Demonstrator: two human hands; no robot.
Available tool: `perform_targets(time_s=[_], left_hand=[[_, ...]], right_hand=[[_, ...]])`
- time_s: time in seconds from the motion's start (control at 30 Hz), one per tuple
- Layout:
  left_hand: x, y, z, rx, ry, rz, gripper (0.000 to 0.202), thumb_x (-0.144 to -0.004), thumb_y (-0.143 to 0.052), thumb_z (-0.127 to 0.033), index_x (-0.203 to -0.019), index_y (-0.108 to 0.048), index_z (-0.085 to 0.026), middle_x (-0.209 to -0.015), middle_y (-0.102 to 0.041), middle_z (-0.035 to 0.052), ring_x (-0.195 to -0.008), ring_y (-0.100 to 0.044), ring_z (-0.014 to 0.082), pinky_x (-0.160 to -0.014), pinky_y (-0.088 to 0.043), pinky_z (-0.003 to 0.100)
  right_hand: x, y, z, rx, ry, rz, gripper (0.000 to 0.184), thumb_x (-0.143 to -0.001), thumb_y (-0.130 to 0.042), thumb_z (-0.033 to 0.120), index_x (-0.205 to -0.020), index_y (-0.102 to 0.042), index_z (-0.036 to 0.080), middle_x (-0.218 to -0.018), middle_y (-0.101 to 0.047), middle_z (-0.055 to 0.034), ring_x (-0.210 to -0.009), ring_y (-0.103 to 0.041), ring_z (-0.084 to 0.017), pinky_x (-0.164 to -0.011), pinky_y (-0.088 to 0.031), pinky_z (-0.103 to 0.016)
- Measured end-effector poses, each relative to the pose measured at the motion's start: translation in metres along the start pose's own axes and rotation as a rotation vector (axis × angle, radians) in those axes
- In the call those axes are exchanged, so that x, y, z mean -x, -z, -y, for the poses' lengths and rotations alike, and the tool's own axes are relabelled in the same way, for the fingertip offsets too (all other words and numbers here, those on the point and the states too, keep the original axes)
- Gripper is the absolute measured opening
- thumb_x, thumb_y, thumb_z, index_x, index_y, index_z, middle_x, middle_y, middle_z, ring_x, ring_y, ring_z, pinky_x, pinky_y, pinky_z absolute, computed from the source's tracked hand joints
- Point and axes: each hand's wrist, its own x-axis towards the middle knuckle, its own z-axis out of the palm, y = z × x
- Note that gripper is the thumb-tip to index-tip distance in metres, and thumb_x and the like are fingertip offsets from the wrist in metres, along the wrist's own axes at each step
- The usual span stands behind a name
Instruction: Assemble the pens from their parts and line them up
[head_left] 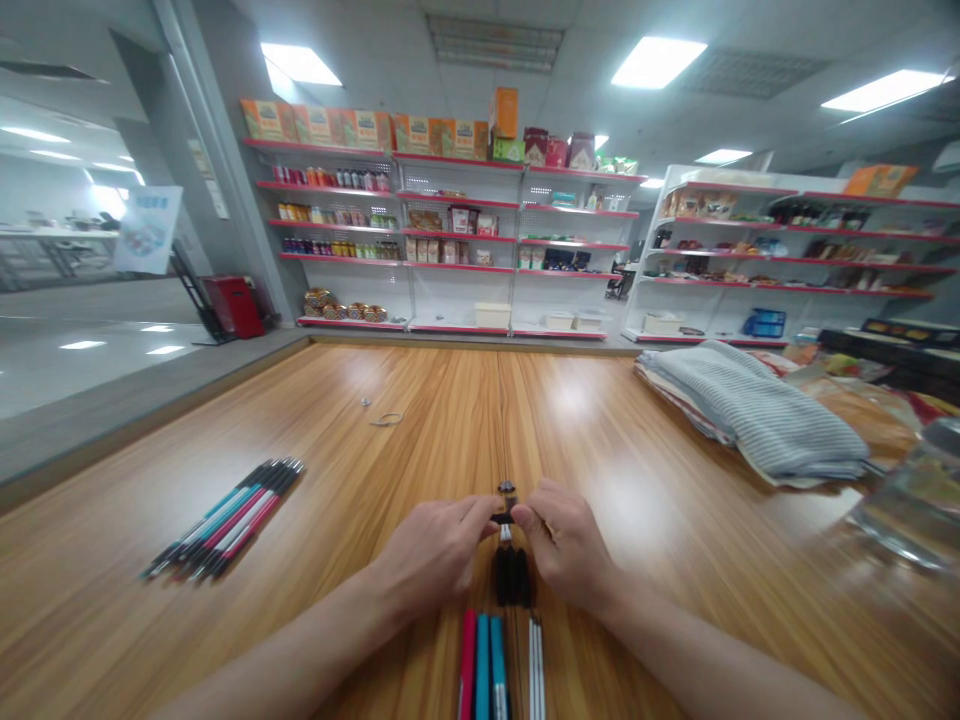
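Note:
Both my left hand (435, 545) and my right hand (564, 540) are closed in a pinch, meeting at the middle of the wooden table. Between their fingertips is a small black pen part (504, 518), partly covered by the fingers. Just beyond lie small dark and silvery pieces (507, 487), too small to name. Beneath and nearer to me are several black pen parts (511, 577), side by side. At the bottom edge lie a pink-red pen barrel (468, 660), teal pen barrels (482, 665) and thin white pen refills (536, 668).
A row of several pens (229, 515) in teal, black and pink lies on the left of the table (420, 455). Farther back is a small loop (386, 419). Folded striped cloths (757, 410) and a clear container (919, 500) stand at right. Stocked shelves (457, 238) rise behind.

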Motion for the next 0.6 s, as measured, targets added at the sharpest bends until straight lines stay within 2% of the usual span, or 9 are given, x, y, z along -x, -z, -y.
perform_targets(time_s=[0.1, 0.23, 0.37, 0.5, 0.6], left_hand=[[-0.0006, 0.0025, -0.0025, -0.011, 0.005, 0.014, 0.013, -0.098, -0.037, -0.029, -0.099, -0.046, -0.02, -0.086, -0.059, 0.001, -0.071, -0.058, 0.0164, -0.057, -0.037, 0.027], [-0.0005, 0.0037, -0.0049, -0.028, -0.025, 0.034, 0.015, -0.098, -0.033, -0.024, -0.089, -0.044, -0.019, -0.081, -0.056, 0.0013, -0.071, -0.055, 0.0162, -0.058, -0.036, 0.028], [0.0002, 0.0016, -0.0051, -0.003, -0.041, 0.003, 0.013, -0.096, -0.036, -0.019, -0.087, -0.044, -0.019, -0.077, -0.055, 0.0005, -0.069, -0.055, 0.0157, -0.058, -0.036, 0.028], [-0.0002, 0.0011, -0.0059, 0.033, -0.023, -0.031, 0.012, -0.097, -0.038, -0.027, -0.094, -0.047, -0.019, -0.083, -0.055, 0.0013, -0.07, -0.053, 0.0149, -0.06, -0.038, 0.027], [-0.0007, 0.0021, -0.0057, -0.004, -0.037, -0.045, 0.017, -0.098, -0.036, -0.025, -0.087, -0.047, -0.018, -0.082, -0.053, 0.0022, -0.068, -0.05, 0.0148, -0.059, -0.038, 0.027]], right_hand=[[-0.0003, 0.0, 0.0001, -0.015, -0.029, 0.012, 0.038, -0.096, -0.042, 0.029, -0.06, -0.039, 0.017, -0.06, -0.043, -0.0006, -0.06, -0.04, -0.012, -0.057, -0.026, -0.028], [0.0003, -0.0004, 0.0011, -0.007, -0.02, 0.026, 0.038, -0.096, -0.041, 0.029, -0.06, -0.037, 0.017, -0.06, -0.043, -0.0005, -0.06, -0.039, -0.012, -0.058, -0.026, -0.028], [0.002, -0.0006, 0.0019, 0.002, 0.021, 0.014, 0.037, -0.096, -0.041, 0.028, -0.061, -0.037, 0.018, -0.06, -0.043, -0.0008, -0.062, -0.04, -0.013, -0.059, -0.026, -0.028], [0.0026, -0.0015, 0.0008, 0.006, -0.002, 0.008, 0.036, -0.096, -0.04, 0.028, -0.062, -0.04, 0.018, -0.062, -0.044, -0.0014, -0.062, -0.041, -0.013, -0.058, -0.027, -0.028], [0.0023, -0.0023, 0.0002, 0.014, -0.01, 0.031, 0.037, -0.096, -0.04, 0.029, -0.061, -0.04, 0.018, -0.061, -0.044, -0.0011, -0.061, -0.04, -0.013, -0.058, -0.027, -0.028]])
